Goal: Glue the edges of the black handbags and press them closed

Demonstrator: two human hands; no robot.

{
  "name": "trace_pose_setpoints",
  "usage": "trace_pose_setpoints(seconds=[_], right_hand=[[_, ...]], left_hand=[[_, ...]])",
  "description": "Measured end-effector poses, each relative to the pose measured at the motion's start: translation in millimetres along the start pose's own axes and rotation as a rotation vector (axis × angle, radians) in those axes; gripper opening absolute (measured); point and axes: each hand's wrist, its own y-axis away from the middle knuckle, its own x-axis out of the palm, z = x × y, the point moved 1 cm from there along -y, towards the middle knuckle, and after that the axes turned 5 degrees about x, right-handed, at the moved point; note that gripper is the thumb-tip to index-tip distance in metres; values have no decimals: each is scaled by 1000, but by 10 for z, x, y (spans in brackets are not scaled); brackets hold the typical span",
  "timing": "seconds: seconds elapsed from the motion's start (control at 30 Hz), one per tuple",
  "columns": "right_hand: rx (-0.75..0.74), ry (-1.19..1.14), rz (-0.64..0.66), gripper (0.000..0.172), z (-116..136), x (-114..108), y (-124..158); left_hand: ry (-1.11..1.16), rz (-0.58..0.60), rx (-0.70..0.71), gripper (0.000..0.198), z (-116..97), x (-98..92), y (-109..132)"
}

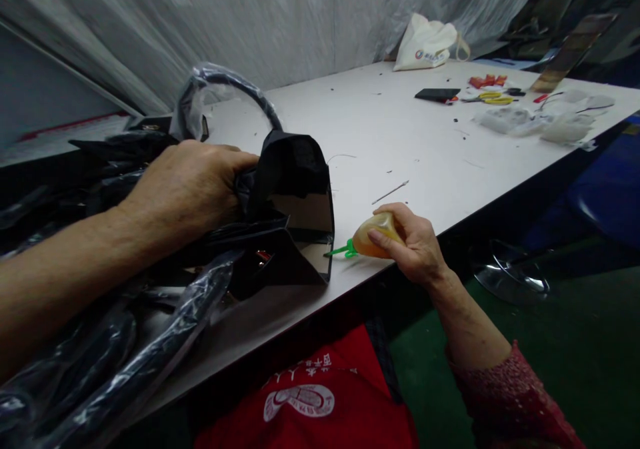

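A black handbag (260,249) lies on the white table with its open end facing right, showing a beige inner surface. Its handle (230,79), wrapped in clear plastic, arches up behind. My left hand (195,175) is closed on the bag's black material, fingertips partly hidden by it. In my right hand (413,242) is a squeeze bottle (375,235) of amber liquid, probably glue, lying sideways. The bottle's green nozzle (340,250) points left, its tip at the beige lower edge of the bag's open end.
A thin metal rod (390,192) lies beyond the bottle. Farther right are a black phone-like slab (437,94), yellow-handled scissors (495,97) and plastic bags (545,119). A white cloth bag (425,42) stands at the back. More plastic-wrapped black handles (150,355) lie at left.
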Motion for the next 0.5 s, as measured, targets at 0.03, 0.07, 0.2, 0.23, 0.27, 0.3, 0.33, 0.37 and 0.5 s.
trace_pose_setpoints(seconds=[0.03, 0.07, 0.2, 0.23, 0.27, 0.3, 0.33, 0.37, 0.5], right_hand=[[0, 1, -16, 33, -8, 3, 5], [4, 6, -43, 34, -17, 3, 8], [25, 14, -52, 34, -32, -6, 15], [23, 8, -21, 34, -28, -8, 18], [19, -2, 4, 33, -21, -11, 22], [15, -11, 14, 34, -15, -13, 27], [12, -14, 9, 34, -11, -16, 32], [11, -11, -9, 35, -10, -20, 36], [18, -14, -16, 33, -30, -45, 46]], left_hand=[[0, -2, 4, 35, -4, 0, 7], [2, -7, 7, 35, -8, 0, 14], [57, -28, 11, 37, -12, 8, 42], [72, -26, 13, 38, -11, 9, 48], [81, -24, 16, 39, -10, 9, 53], [82, -21, 18, 40, -9, 8, 57], [76, -25, 19, 40, -8, 4, 62], [68, -31, 20, 40, -8, -1, 66], [64, -36, 37, 39, 0, -12, 89]])
